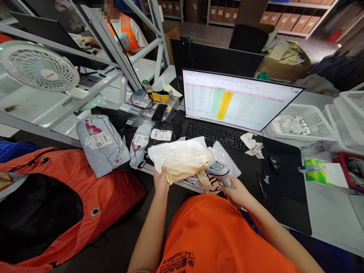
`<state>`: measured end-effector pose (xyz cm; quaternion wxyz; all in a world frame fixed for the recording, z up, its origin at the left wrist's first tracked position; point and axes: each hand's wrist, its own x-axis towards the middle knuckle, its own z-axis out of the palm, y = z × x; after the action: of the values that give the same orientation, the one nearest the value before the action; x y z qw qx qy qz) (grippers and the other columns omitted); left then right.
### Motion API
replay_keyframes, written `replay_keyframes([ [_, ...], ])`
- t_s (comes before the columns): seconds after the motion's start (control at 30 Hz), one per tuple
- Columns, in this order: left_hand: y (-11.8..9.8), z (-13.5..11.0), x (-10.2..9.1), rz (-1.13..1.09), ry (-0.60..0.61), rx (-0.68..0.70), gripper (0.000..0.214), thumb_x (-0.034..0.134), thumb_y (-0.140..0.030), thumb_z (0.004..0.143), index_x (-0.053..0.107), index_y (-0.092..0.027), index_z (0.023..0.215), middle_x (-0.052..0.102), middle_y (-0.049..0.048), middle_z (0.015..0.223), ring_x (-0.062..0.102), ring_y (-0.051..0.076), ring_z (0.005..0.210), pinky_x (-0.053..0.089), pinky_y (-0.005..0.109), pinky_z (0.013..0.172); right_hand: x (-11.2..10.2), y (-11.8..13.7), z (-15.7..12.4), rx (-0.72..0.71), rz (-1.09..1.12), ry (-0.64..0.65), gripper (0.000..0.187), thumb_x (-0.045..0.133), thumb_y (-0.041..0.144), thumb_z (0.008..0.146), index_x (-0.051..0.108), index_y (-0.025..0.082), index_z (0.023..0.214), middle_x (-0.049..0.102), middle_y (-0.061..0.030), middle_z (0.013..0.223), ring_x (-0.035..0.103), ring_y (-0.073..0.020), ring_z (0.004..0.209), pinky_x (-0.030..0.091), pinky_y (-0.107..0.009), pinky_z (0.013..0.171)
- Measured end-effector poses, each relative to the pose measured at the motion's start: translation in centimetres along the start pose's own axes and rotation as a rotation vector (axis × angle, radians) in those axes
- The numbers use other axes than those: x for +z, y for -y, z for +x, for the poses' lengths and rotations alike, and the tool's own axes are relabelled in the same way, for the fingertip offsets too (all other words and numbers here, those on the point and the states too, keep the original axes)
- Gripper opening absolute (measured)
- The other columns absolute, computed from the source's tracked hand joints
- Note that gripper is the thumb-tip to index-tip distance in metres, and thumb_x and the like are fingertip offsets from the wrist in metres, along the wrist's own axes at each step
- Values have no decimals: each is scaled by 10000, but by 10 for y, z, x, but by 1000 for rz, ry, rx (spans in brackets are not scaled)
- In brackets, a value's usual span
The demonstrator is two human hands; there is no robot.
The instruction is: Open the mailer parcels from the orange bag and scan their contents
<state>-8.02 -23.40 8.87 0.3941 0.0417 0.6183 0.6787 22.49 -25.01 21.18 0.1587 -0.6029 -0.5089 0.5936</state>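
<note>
Holding the cream parcel [179, 158] pinched in my left hand [160, 181], I grip the scanner [219, 171] in my right hand [237, 192], its head at the label, while labelled bags [102, 144] wait further left on the desk [284, 212].

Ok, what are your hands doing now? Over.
Left hand grips cream parcel. Right hand holds scanner at its label. Grey parcels piled left.

"logi" on the black mouse pad [281, 178]
</note>
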Motion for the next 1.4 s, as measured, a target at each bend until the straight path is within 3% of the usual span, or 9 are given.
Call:
replay_keyframes([
  [0.3,0,30,38,109,-75,58,209,535,-200,945,541,-162,1150,669,163,1171,700,232,1024,556,463,943,-31,-39,-14,113,169,-214,475,675,549,667,494,197,930,548,43,587,470,-119,414,343,-230,396],
  [0.47,-1,12,48,235,-88,254,656,787,-93,729,423,-142,1272,482,222,1394,484,306,1333,367,483,1147,-44,-59,-28,140,218,-277,596,679,585,654,498,176,1049,542,52,589,472,-125,431,364,-244,421],
  [0.53,12,-12,41,304,82,369,607,839,-124,675,517,-151,1190,505,208,1372,419,317,1386,308,464,1187,-44,-64,-34,160,249,-285,665,681,593,658,486,168,1130,537,57,584,474,-131,438,354,-243,424],
  [0.7,68,-60,44,728,1312,894,351,638,-291,853,610,-243,1201,584,158,1361,541,250,1299,421,436,1096,-41,-72,-40,168,285,-322,739,691,609,628,481,147,1165,529,58,568,464,-131,428,348,-250,437],
  [0.8,89,-68,64,880,1529,1119,395,536,-340,913,572,-267,1300,501,136,1477,496,237,1344,416,438,1088,-41,-75,-40,156,289,-317,714,688,612,642,488,154,1152,529,55,586,463,-130,431,359,-253,436],
  [1.07,104,-95,91,863,1349,1100,395,578,-422,949,585,-201,1275,557,116,1366,568,260,1193,478,518,1016,-39,-89,-50,196,336,-396,764,720,603,670,498,162,1253,522,53,606,467,-131,465,394,-262,469],
  [1.23,71,-99,98,736,1322,902,336,562,-316,921,653,-234,1234,642,124,1285,604,251,1190,461,477,1067,-44,-84,-67,134,450,-373,799,775,609,671,496,172,1278,496,51,602,431,-123,468,346,-247,440],
  [1.3,47,-96,103,572,1148,710,333,539,-260,905,681,-224,1204,680,124,1221,622,251,1168,448,456,1087,-46,-78,-70,92,504,-341,708,773,618,693,528,175,1188,466,56,571,392,-109,431,303,-235,408],
  [1.4,14,-84,112,263,614,437,274,563,-242,894,703,-193,1125,715,115,1101,638,249,1121,457,411,1073,-46,-66,-61,80,456,-255,572,730,680,714,548,176,914,427,52,512,372,-103,380,264,-230,366],
])
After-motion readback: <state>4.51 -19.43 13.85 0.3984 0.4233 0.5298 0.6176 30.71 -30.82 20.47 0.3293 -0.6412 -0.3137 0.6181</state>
